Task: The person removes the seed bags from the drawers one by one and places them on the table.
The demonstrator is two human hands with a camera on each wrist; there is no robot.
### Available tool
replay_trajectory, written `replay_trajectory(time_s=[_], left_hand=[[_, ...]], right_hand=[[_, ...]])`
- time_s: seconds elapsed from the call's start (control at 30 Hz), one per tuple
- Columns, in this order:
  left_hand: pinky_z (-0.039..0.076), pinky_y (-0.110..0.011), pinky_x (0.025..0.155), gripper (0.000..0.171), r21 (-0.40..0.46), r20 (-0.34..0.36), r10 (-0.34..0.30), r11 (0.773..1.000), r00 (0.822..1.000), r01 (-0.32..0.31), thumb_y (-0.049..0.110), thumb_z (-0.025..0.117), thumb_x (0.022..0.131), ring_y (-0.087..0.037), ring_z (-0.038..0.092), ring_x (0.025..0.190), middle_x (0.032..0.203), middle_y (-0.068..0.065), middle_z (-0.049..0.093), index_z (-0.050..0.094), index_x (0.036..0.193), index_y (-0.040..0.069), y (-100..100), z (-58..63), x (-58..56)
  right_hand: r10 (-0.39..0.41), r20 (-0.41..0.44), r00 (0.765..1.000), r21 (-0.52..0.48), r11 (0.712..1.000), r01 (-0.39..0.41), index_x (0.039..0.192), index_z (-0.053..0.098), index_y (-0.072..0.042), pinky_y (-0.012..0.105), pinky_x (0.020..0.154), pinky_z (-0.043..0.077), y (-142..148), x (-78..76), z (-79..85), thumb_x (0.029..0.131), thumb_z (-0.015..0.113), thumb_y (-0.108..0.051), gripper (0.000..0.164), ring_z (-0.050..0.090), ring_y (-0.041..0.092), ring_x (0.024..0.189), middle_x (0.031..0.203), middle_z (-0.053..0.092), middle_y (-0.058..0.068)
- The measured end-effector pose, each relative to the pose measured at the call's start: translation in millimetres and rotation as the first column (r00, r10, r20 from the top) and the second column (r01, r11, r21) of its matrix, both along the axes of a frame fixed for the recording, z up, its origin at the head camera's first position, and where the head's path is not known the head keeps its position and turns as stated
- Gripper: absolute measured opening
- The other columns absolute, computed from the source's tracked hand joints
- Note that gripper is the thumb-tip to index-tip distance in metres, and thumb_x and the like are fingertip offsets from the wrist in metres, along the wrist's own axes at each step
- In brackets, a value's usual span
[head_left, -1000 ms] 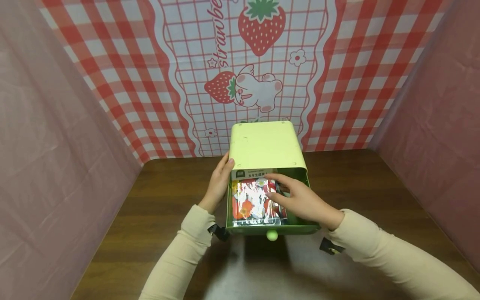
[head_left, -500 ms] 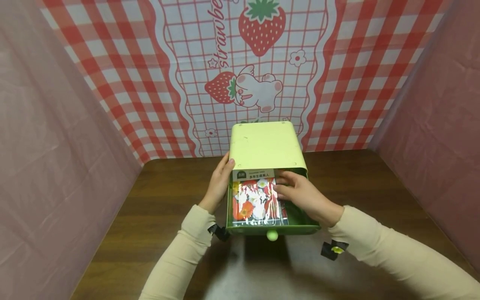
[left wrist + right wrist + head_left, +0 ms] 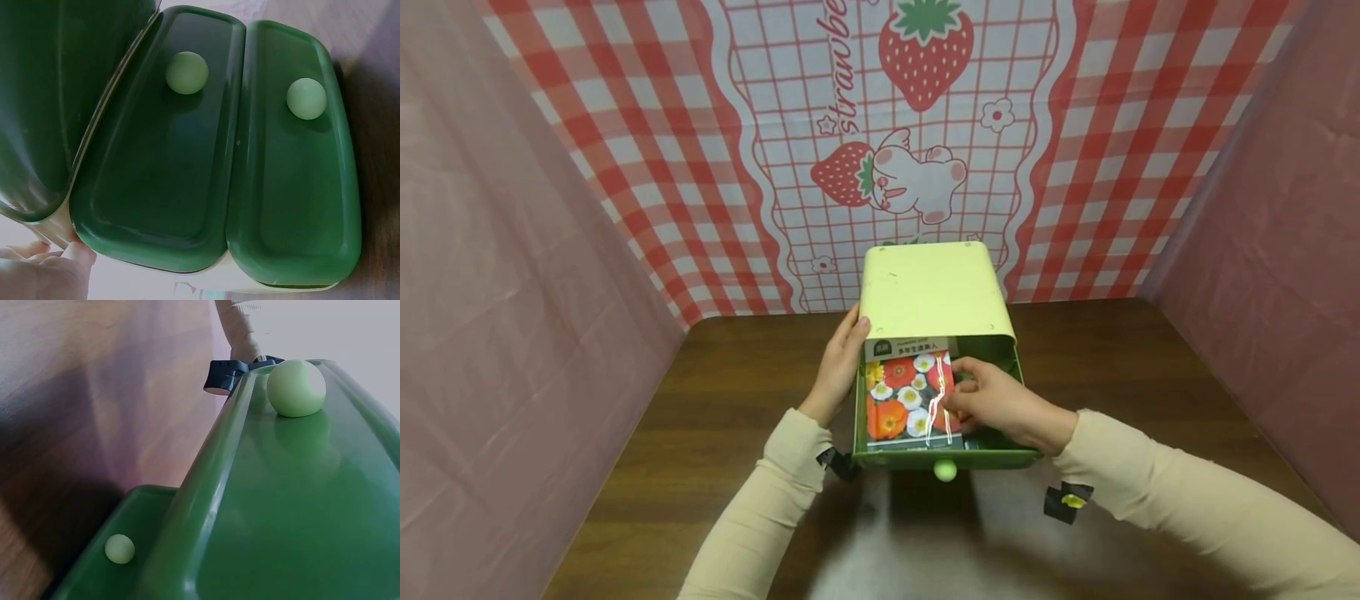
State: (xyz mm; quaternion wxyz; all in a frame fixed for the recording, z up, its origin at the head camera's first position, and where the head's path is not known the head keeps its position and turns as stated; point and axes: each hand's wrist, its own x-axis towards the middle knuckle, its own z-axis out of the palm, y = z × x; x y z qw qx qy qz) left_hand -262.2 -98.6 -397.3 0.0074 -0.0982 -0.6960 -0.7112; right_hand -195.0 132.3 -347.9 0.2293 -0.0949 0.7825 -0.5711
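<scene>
A pale yellow-green drawer cabinet [image 3: 934, 290] stands on the wooden table, its top green drawer [image 3: 1000, 459] pulled out. In that drawer lies a flower seed packet [image 3: 897, 398] printed with orange, red and white blooms. My right hand [image 3: 1009, 407] reaches into the drawer and pinches the packet's right edge between thumb and fingers. My left hand [image 3: 835, 367] rests along the cabinet's left side, thumb at the front corner; in the left wrist view my left fingers [image 3: 47, 275] show beside the casing. The right wrist view shows the drawer front and its round knob [image 3: 296, 389], with my right hand hidden.
Two lower drawers, a middle one [image 3: 156, 169] and a bottom one [image 3: 284, 187], are closed beneath the top one. A red checked strawberry cloth [image 3: 917, 167] hangs behind the cabinet. Pink cloth walls [image 3: 1247, 208] flank the wooden table [image 3: 737, 400].
My right hand has moved from above the packet to its right edge and now pinches it. The packet's right side has shifted slightly left, and its glare has shrunk. My left hand stays put.
</scene>
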Motion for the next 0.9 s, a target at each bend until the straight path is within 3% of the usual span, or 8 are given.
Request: replay_trajectory(time_s=[0.17,0.5,0.9], left_hand=[[0.024,-0.049,0.12,0.059,-0.001,0.005,-0.002,1.0,1.0,0.002,0.045,0.043,0.103,-0.023,0.028,0.147,0.161,-0.003,0.029,0.026,0.156,0.024,0,0.1,0.7],[0.024,-0.049,0.121,0.06,-0.014,0.011,0.01,1.0,1.0,-0.01,0.045,0.042,0.103,-0.023,0.028,0.147,0.161,-0.003,0.028,0.025,0.156,0.024,1,1.2,2.0],[0.028,-0.048,0.119,0.058,0.018,0.008,0.001,1.0,1.0,-0.002,0.042,0.042,0.104,-0.026,0.037,0.141,0.158,-0.006,0.034,0.026,0.156,0.023,1,0.0,1.3]], right_hand=[[-0.007,-0.025,1.0,0.017,1.0,0.007,0.127,0.04,0.006,0.029,0.063,0.054,1,1.1,2.7,0.097,0.056,-0.007,0.036,0.054,0.015,0.067,0.081,0.064,0.007],[-0.039,-0.056,0.998,-0.001,0.999,0.039,0.127,0.043,0.007,0.026,0.066,0.055,6,-0.2,11.4,0.099,0.054,-0.008,0.034,0.055,0.014,0.073,0.099,0.068,0.012],[-0.055,0.112,0.992,-0.084,0.994,0.065,0.137,0.039,0.007,0.027,0.079,0.059,18,10.1,29.9,0.099,0.058,-0.018,0.049,0.067,0.016,0.089,0.115,0.065,0.015]])
